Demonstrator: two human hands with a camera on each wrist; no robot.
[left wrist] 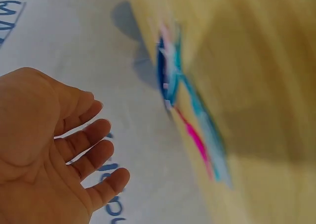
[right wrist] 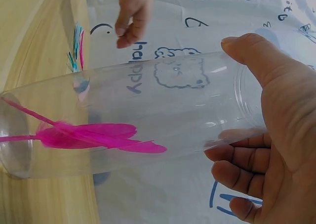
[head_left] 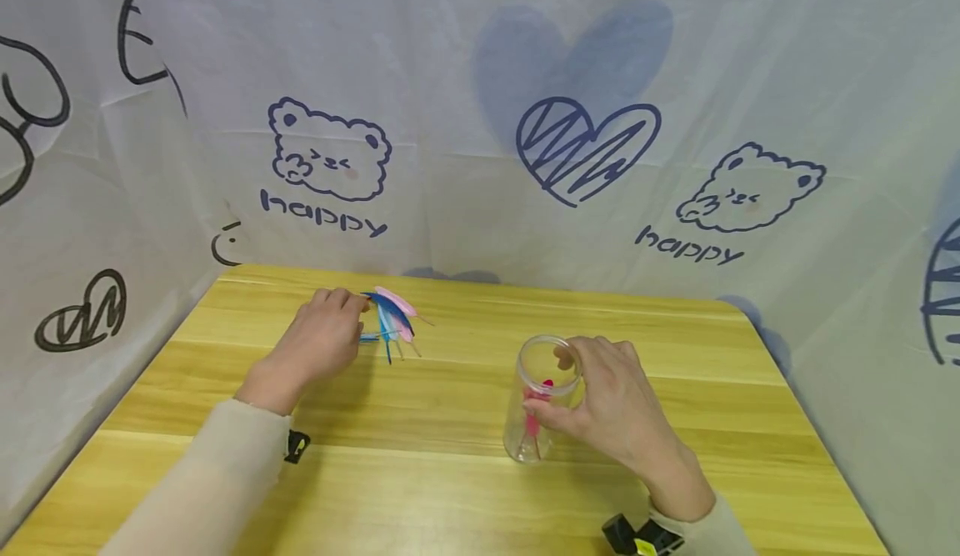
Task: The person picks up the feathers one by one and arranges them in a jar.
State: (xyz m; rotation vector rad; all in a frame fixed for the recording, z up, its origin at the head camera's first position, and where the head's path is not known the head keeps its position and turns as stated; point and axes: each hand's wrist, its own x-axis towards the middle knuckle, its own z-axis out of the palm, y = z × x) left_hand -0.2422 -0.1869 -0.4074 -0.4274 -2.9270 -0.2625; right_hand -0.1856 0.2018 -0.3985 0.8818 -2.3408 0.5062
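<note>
My right hand (head_left: 611, 398) grips a clear plastic jar (head_left: 516, 427) near its open rim, thumb on one side and fingers round the other. The jar stands upright on the table. Inside it, bright magenta feathers (right wrist: 89, 136) lean with their quills at the bottom. At the back left, my left hand (head_left: 318, 335) hovers beside a loose pile of feathers; in the left wrist view its fingers are loosely bent and hold nothing. A dark blue feather (head_left: 395, 301), a pink feather (head_left: 395, 296) and light blue ones show in that pile. The left wrist view also has a magenta feather (left wrist: 198, 141) there.
The wooden table (head_left: 420, 489) carries the jar and the feather pile. White cloth (head_left: 450, 172) printed with bears and hearts hangs close behind the table's back edge and along both sides.
</note>
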